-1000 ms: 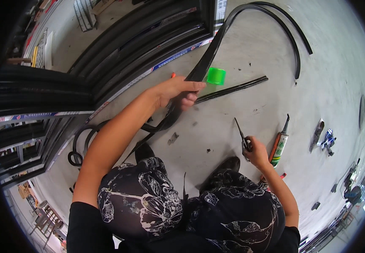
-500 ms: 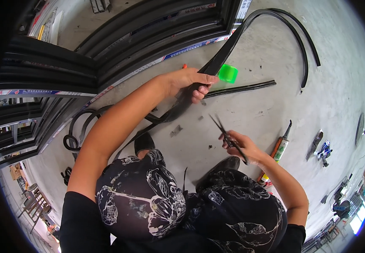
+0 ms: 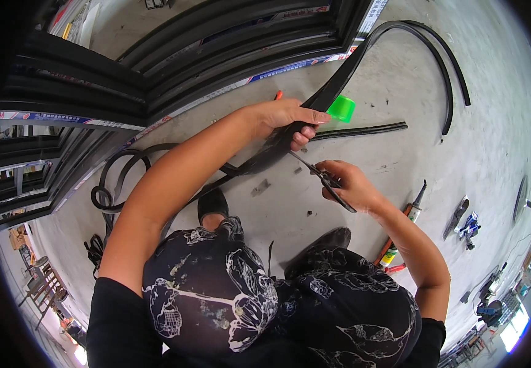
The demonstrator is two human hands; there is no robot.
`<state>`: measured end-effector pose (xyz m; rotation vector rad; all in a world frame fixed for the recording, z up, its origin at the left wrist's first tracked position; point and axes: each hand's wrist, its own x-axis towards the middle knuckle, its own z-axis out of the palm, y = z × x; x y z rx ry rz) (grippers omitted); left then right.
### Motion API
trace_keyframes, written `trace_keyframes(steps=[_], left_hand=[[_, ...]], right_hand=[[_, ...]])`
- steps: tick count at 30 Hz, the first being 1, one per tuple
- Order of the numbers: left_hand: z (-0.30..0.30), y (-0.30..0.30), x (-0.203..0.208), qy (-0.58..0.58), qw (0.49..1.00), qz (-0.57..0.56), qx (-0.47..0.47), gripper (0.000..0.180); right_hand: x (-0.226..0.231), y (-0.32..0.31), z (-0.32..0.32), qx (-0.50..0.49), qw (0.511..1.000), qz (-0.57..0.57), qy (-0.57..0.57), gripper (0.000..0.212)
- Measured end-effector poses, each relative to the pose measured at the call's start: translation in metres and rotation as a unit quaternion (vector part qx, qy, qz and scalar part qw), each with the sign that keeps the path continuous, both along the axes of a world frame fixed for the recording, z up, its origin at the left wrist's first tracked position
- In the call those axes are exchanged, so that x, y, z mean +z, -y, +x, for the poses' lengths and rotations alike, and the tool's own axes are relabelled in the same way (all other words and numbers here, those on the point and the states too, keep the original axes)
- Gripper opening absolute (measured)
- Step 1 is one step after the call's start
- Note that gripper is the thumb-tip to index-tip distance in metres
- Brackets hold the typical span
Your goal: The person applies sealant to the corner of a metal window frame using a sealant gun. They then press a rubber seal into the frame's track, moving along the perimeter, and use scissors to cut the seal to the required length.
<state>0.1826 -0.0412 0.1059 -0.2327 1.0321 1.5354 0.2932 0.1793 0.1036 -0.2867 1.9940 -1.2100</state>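
Observation:
My left hand (image 3: 291,122) is closed round a bundle of flat black rubber strips (image 3: 338,78), thumb on top. From my grip the strips arch away to the upper right and trail down to the lower left. In my right hand (image 3: 352,187) is a pair of dark scissors (image 3: 328,180), my fingers at the handles. The blades point up and left, almost together, with their tips close to the strips just below my left hand. Whether the tips touch the rubber, I cannot tell. A bright green cup-like piece (image 3: 342,109) sits on the floor beyond my left thumb.
A black metal frame (image 3: 149,101) stands at the upper left. Loops of black strip (image 3: 103,197) lie beside my left forearm. Straight strips (image 3: 373,130) rest right of my left hand. A sealant tube (image 3: 414,211) lies by my right forearm, and small tools (image 3: 469,227) lie farther right.
My right hand has moved up and slightly left, bringing the scissors to the strips. The scissor blades have come closer together. My left hand keeps its hold on the strips.

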Motion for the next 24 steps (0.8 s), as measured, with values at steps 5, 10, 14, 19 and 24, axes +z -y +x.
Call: trace_keyframes(steps=[5,10,14,19,24], left_hand=[[0.000,0.002,-0.005,0.007,1.000,0.014,-0.003,0.037],[0.000,0.002,-0.005,0.009,1.000,0.012,-0.001,0.038],[-0.001,0.003,-0.007,0.029,0.999,0.031,0.005,0.035],[0.003,-0.001,-0.007,0.007,1.000,0.020,0.003,0.036],[0.002,0.000,-0.008,0.027,0.999,0.028,0.008,0.034]], right_hand=[[0.003,0.009,-0.005,0.017,1.000,0.020,-0.008,0.045],[-0.001,0.009,-0.005,0.030,0.999,0.028,-0.012,0.045],[-0.007,0.006,-0.003,0.056,0.997,0.028,-0.051,0.045],[-0.005,0.010,0.001,-0.005,0.999,-0.020,-0.034,0.038],[-0.005,0.017,-0.003,-0.004,0.998,-0.005,-0.055,0.033]])
